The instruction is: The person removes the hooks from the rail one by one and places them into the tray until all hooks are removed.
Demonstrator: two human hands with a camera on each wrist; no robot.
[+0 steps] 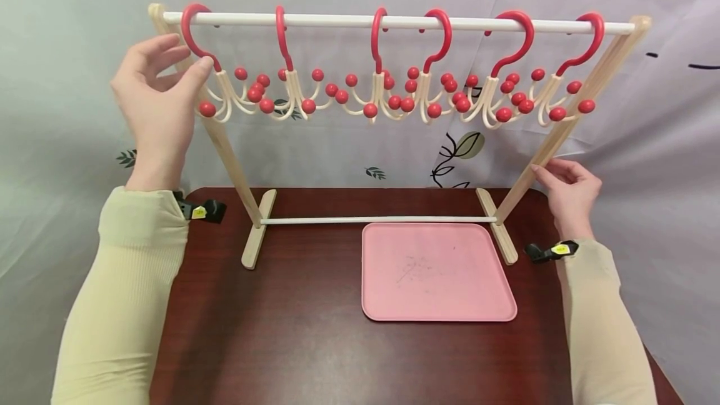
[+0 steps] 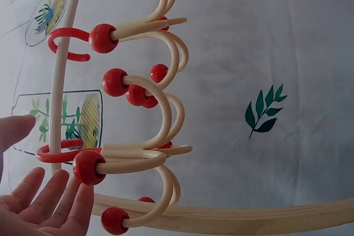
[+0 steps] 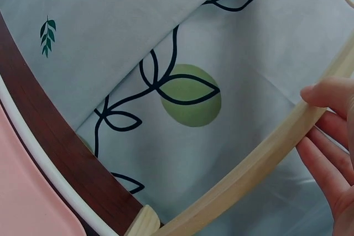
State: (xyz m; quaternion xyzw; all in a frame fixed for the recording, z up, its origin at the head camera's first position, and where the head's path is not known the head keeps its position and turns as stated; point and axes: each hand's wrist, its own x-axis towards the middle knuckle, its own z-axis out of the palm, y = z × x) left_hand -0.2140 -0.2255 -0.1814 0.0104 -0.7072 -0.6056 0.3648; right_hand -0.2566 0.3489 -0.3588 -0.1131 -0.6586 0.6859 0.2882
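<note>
Head | six hangers [image 1: 491,89] | right hand [image 1: 570,195] pinches one rack [image 1: 332,20] | one tray [image 1: 439,292]

Two hands show, a left hand [image 1: 160,89] and a right hand [image 1: 570,191], with two sleeves [image 1: 124,305] below them and two black wrist devices [image 1: 214,211], one per wrist. Six red-hooked hangers [image 1: 291,83] are in sight: one just beside the left hand, five further to its right. Their red balls [image 1: 370,110] overlap too much for a sure count. There are two wooden uprights, a left upright [image 1: 232,167] near the left hand and a right upright [image 1: 558,136] touching the right hand; two wooden feet [image 1: 254,249] lower than both hands; and two white bars, one upper bar [image 1: 332,20] above the hands and one lower bar [image 1: 337,220] below them. One pink tray [image 1: 439,292] and one table [image 1: 270,342] lie below hand level.
</note>
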